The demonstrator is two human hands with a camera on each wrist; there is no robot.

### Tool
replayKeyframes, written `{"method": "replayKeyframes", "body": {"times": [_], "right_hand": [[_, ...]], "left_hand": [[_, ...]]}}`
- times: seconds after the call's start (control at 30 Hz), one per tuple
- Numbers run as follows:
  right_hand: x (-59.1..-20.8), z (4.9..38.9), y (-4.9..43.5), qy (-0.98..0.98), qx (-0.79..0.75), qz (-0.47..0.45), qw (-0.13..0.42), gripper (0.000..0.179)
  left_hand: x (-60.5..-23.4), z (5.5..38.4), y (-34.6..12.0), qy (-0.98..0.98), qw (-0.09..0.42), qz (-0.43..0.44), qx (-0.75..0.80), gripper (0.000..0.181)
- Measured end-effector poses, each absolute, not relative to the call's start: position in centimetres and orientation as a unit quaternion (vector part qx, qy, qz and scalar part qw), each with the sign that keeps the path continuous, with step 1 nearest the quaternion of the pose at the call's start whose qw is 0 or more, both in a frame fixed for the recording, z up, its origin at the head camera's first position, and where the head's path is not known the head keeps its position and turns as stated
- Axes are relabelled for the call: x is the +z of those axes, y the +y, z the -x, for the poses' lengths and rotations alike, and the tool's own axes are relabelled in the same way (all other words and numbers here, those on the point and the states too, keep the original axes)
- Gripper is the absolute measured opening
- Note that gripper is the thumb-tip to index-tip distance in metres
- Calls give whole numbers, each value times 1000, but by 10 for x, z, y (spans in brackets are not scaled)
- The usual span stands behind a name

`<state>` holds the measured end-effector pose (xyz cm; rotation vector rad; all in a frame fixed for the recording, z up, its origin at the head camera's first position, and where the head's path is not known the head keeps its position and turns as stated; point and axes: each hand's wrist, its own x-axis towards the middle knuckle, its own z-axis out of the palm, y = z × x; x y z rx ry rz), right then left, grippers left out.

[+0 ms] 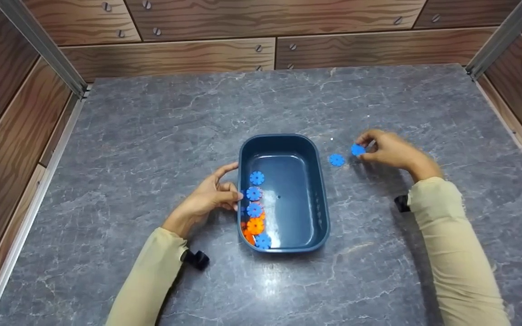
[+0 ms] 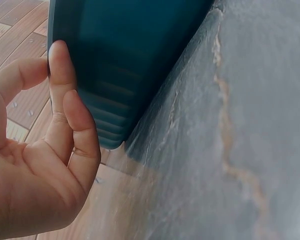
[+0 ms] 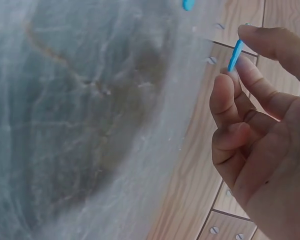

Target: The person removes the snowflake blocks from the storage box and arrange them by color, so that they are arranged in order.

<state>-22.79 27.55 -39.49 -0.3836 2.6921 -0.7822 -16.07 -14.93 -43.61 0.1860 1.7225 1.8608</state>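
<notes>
My left hand [image 1: 206, 197] holds the left wall of a dark blue plastic bin [image 1: 323, 213], thumb at the rim. In the left wrist view, the curled fingers [image 2: 65, 75] of that hand lie against the bin's outer side. Inside the bin, along its left wall, are several blue notched discs [image 1: 257, 178] and orange notched discs [image 1: 255, 226], some overlapping. To the bin's right, my right hand [image 1: 390, 150] pinches a blue notched disc [image 1: 357, 150] between thumb and finger; the right wrist view shows this disc [image 3: 235, 55] edge-on. Another blue notched disc [image 1: 336, 160] lies between that hand and the bin.
The bin stands on a grey marble-patterned table [image 1: 175, 113]. Wood-patterned panels [image 1: 206, 56] enclose the back and sides, with metal posts [image 1: 45, 50] at the far corners. Black wrist mounts [image 1: 196, 260] sit at both cuffs.
</notes>
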Motion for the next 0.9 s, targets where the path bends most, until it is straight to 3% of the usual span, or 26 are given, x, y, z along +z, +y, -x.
{"method": "replayKeyframes", "body": {"times": [0.9], "right_hand": [[-410,232,274,942,-239,148,183,34]], "left_hand": [[-436,161,-149,647,295,-70,700,83]]}}
